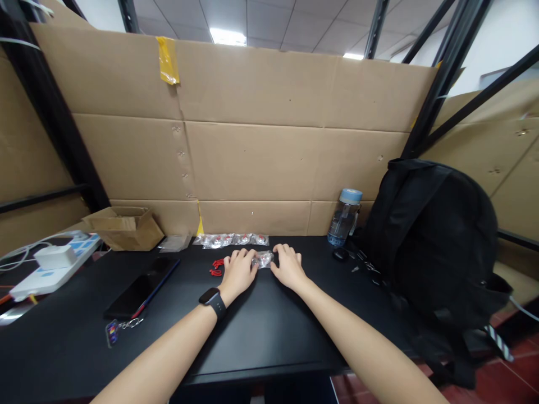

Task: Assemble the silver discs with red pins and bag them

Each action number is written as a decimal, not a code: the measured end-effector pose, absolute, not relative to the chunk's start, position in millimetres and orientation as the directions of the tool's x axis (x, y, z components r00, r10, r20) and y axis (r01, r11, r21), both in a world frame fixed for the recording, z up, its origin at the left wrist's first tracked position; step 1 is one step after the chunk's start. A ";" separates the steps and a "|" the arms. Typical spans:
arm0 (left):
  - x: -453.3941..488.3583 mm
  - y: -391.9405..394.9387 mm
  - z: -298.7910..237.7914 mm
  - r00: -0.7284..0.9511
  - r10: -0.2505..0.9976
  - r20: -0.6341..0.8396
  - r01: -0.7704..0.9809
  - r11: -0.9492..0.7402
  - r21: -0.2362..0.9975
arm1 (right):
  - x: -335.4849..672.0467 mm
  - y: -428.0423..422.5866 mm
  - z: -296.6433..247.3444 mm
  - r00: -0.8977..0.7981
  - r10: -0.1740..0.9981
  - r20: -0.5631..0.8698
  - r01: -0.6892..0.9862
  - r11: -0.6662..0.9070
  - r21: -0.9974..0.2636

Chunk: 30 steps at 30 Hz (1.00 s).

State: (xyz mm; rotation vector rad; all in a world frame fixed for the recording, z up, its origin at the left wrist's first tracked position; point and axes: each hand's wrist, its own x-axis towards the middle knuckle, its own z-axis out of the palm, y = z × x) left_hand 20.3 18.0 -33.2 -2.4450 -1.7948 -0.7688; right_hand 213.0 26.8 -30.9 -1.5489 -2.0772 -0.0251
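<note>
A small clear plastic packet (264,259) with something silvery and reddish in it lies on the black table between my hands. My left hand (240,271), a dark watch on its wrist, grips the packet's left end with curled fingers. At the other end, my right hand (289,266) holds the packet's right edge between thumb and fingers. Small red looped pieces (216,272) sit just left of my left hand. Behind the hands, a row of similar clear packets (231,240) with round contents runs along the cardboard wall.
Far left are a white power strip (59,269), an open cardboard box (130,235), flat clear bags (174,243), a phone (141,289) and a keyring (113,332). A water bottle (343,221) and a large black backpack (438,241) stand right. Cardboard (252,163) closes the back.
</note>
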 end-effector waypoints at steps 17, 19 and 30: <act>12.4 25.1 -37.6 0.399 0.878 0.263 0.800 -0.474 0.369 | 215.8 29.3 -25.1 -0.423 0.818 0.390 0.769 0.552 -0.323; 12.1 24.1 -34.6 0.400 0.871 0.286 0.794 -0.485 0.366 | 217.9 31.1 -24.5 -0.402 0.840 0.364 0.775 0.524 -0.353; 10.2 16.5 -27.6 0.419 0.860 0.291 0.774 -0.506 0.381 | 231.0 26.6 -13.0 -0.398 0.888 0.229 0.685 0.454 -0.570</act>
